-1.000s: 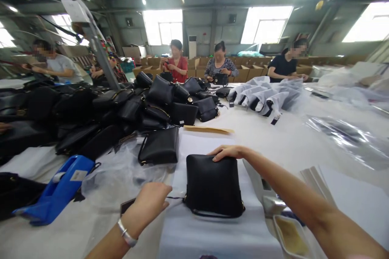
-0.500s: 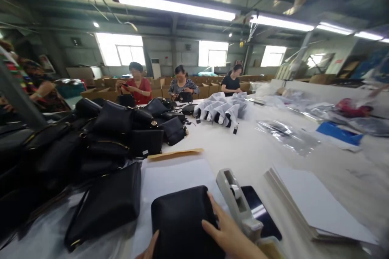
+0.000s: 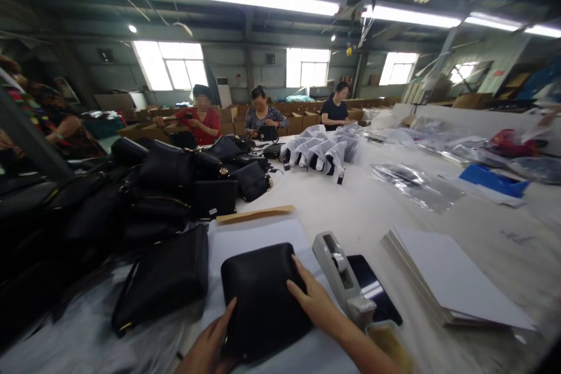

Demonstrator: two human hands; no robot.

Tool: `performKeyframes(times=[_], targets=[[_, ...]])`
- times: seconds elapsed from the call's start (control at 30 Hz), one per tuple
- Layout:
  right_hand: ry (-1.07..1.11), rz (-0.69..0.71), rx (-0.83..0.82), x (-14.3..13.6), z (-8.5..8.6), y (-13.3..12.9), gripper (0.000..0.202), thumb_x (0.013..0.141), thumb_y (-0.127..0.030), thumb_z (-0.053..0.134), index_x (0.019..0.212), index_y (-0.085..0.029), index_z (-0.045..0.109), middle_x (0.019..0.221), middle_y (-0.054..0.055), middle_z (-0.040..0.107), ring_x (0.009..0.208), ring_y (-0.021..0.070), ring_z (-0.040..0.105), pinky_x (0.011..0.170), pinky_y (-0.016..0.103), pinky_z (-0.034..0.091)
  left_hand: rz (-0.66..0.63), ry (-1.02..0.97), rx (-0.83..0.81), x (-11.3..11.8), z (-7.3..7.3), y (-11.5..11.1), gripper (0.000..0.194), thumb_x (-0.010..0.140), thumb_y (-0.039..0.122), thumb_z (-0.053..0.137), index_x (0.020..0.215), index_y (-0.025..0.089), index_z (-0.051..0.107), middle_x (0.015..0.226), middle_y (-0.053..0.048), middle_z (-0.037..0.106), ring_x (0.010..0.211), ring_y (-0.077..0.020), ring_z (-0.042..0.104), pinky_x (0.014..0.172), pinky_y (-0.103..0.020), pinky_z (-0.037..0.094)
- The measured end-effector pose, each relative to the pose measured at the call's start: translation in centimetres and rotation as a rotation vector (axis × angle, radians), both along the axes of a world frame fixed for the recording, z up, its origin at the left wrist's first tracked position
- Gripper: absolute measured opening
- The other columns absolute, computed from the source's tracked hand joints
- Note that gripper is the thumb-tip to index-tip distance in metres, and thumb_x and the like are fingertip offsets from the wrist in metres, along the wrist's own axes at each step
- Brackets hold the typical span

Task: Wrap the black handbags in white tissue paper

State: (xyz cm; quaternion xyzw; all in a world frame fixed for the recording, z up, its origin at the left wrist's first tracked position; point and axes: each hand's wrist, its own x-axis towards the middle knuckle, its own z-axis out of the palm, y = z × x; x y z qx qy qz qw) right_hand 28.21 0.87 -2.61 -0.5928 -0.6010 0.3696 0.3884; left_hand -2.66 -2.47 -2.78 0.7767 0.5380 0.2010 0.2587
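Note:
A black handbag (image 3: 265, 298) with rounded corners lies between my two hands on white paper sheets (image 3: 249, 234). My left hand (image 3: 210, 342) grips its lower left edge, thumb up along the side. At the upper right edge, my right hand (image 3: 313, 295) is closed on the bag with fingers over the rim and the thumb on the face. Just left of it another black bag (image 3: 164, 280) with a zipper rests on clear plastic. A grey tape dispenser (image 3: 337, 269) stands to the right of my right hand, beside a dark phone (image 3: 374, 289).
A big heap of black bags (image 3: 166, 166) fills the left side. White boards (image 3: 456, 274) are stacked at the right. Paper-wrapped bags (image 3: 318, 149), plastic sleeves (image 3: 412, 181) and a blue packet (image 3: 495, 180) lie farther back. Several people work across the table.
The bag between my hands has shifted up in the view, showing more of its lower edge. My left hand has come further into view; both hands stay on the bag.

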Motion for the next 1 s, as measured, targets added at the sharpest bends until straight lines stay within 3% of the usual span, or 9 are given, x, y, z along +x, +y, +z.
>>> performKeyframes(times=[0.1,0.23,0.33,0.47,0.63,0.77,0.9,1.0], targets=[[-0.164,0.039,0.056,1.6,1.4,-0.5,0.057,0.087,-0.038,0.060,0.142,-0.026,0.050,0.148,0.008,0.048,0.137,0.0262,0.045,0.115,0.047,0.036,0.015,0.090,0.002,-0.3,1.6,-0.5,0.069,0.085,0.029,0.059,0.149,0.035,0.035,0.151,-0.006,0.046,0.130,-0.0259,0.053,0.103,-0.040,0.049],[-0.467,0.007,0.309,4.7,5.3,-2.2,0.034,0.092,-0.036,0.056,0.124,-0.028,0.066,0.137,0.006,0.060,0.130,0.0257,0.052,0.111,0.047,0.042,0.034,0.143,0.266,1.9,4.5,0.7,0.057,0.092,0.043,0.056,0.146,0.034,0.042,0.157,-0.007,0.037,0.137,-0.0285,0.046,0.107,-0.047,0.046],[-0.674,-0.128,0.456,7.3,6.7,-4.7,0.027,0.094,-0.034,0.055,0.115,-0.025,0.070,0.132,0.005,0.063,0.131,0.0270,0.050,0.111,0.049,0.041,-0.022,0.175,0.409,4.5,4.8,1.9,0.060,0.092,0.046,0.056,0.148,0.031,0.039,0.157,-0.009,0.035,0.143,-0.0322,0.034,0.110,-0.054,0.040],[-0.847,-0.305,0.470,10.9,5.2,-8.9,0.030,0.095,-0.035,0.053,0.119,-0.024,0.068,0.136,0.007,0.060,0.136,0.0305,0.044,0.112,0.055,0.037,-0.050,0.249,0.390,6.8,3.0,2.4,0.062,0.091,0.047,0.058,0.147,0.027,0.041,0.160,-0.012,0.028,0.147,-0.0379,0.023,0.109,-0.060,0.038],[-0.878,-0.370,0.327,14.2,2.4,-12.8,0.038,0.098,-0.037,0.045,0.128,-0.024,0.063,0.145,0.007,0.052,0.142,0.0294,0.035,0.113,0.053,0.036,-0.036,0.231,0.362,7.0,2.1,2.2,0.062,0.092,0.043,0.058,0.149,0.028,0.038,0.163,-0.009,0.022,0.149,-0.0358,0.016,0.113,-0.057,0.033],[-0.883,-0.290,0.315,14.5,1.2,-15.4,0.039,0.096,-0.035,0.047,0.131,-0.025,0.061,0.150,0.006,0.046,0.144,0.0291,0.031,0.116,0.053,0.031,-0.042,0.227,0.357,6.8,2.4,2.1,0.061,0.093,0.041,0.056,0.149,0.028,0.037,0.163,-0.009,0.020,0.149,-0.0350,0.015,0.114,-0.056,0.032],[-1.001,-0.188,0.270,13.8,-1.2,-17.4,0.037,0.093,-0.042,0.052,0.124,-0.029,0.066,0.154,0.006,0.041,0.145,0.0346,0.028,0.114,0.061,0.027,-0.028,0.224,0.351,6.9,2.5,2.1,0.059,0.094,0.038,0.056,0.148,0.028,0.038,0.163,-0.009,0.022,0.149,-0.0348,0.016,0.113,-0.056,0.033],[-0.996,-0.225,0.346,13.6,-1.0,-16.9,0.033,0.093,-0.041,0.051,0.119,-0.031,0.069,0.153,0.005,0.041,0.143,0.0361,0.032,0.112,0.063,0.029,-0.020,0.227,0.326,7.0,2.5,2.0,0.057,0.094,0.035,0.055,0.148,0.028,0.039,0.162,-0.009,0.022,0.149,-0.0341,0.017,0.113,-0.055,0.035]])
